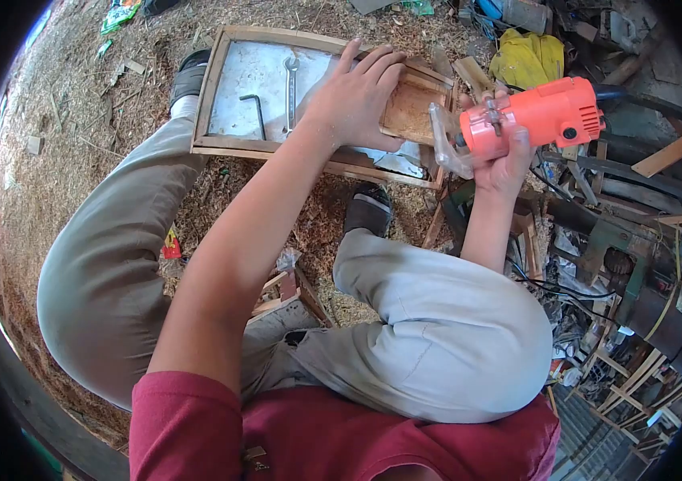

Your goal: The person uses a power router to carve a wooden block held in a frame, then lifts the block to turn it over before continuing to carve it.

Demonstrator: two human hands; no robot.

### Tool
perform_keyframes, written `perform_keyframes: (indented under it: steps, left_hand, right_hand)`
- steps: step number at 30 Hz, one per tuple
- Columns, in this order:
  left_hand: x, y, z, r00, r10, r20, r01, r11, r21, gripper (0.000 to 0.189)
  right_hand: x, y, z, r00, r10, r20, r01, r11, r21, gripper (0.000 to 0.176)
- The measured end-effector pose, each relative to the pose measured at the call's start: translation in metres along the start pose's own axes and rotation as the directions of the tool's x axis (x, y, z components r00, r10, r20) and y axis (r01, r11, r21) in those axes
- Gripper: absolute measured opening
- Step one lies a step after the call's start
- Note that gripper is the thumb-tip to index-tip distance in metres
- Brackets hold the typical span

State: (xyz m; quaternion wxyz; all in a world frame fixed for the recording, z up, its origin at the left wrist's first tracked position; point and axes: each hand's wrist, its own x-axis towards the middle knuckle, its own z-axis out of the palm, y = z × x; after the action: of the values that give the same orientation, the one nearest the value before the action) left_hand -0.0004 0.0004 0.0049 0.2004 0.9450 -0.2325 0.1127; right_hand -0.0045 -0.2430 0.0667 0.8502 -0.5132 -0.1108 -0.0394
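Observation:
My right hand (505, 164) is wrapped around an orange-red trim router (537, 116), which it holds tilted sideways with its clear plastic base (443, 140) facing left. My left hand (357, 100) lies with fingers stretched and spread over a wooden piece (409, 108) at the right side of a shallow wood-framed tray (225, 96). How far the thumb and fingers press on that piece is partly hidden. Left of the hand, an open-end wrench (291, 88) and a black hex key (256, 112) lie on the tray's pale bottom.
Sawdust and wood chips (108, 120) cover the ground. A yellow cloth (527, 58) lies beyond the router. Wood scraps, cables (565, 289) and a green machine (621, 248) crowd the right side. My bent legs (445, 321) frame the near area, with a small wooden box (293, 297) between them.

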Motion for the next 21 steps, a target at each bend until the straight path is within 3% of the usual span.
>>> perform_keyframes:
  steps: [4, 7, 10, 13, 19, 21]
  left_hand:
    - [0.001, -0.001, 0.003, 1.0, 0.004, -0.006, -0.004, 1.0, 0.013, 0.11]
    - [0.001, -0.001, 0.005, 1.0, 0.006, -0.017, -0.006, 1.0, 0.011, 0.11]
    - [0.0, 0.0, 0.003, 1.0, 0.005, -0.021, -0.005, 1.0, -0.012, 0.109]
    - [-0.001, 0.0, 0.002, 1.0, 0.005, -0.019, -0.005, 1.0, -0.024, 0.107]
    - [0.0, 0.001, 0.003, 1.0, 0.004, -0.029, -0.005, 1.0, -0.017, 0.106]
    - [0.0, 0.001, 0.003, 1.0, 0.002, -0.019, -0.002, 1.0, 0.001, 0.106]
  right_hand:
    - [0.001, 0.0, 0.0, 0.999, 0.034, 0.007, -0.033, 0.994, -0.102, 0.061]
    - [-0.001, -0.001, 0.008, 0.997, 0.075, -0.026, -0.076, 0.997, -0.017, 0.057]
    - [0.001, -0.006, 0.004, 0.99, 0.139, -0.038, -0.141, 0.989, -0.046, 0.057]
    - [0.001, -0.006, -0.004, 0.997, 0.059, 0.047, -0.056, 0.996, -0.062, 0.056]
    - [0.006, -0.006, 0.002, 0.995, -0.084, 0.05, 0.094, 0.957, -0.273, 0.061]
    - [0.007, -0.007, 0.008, 0.996, -0.057, 0.069, 0.074, 0.958, -0.277, 0.063]
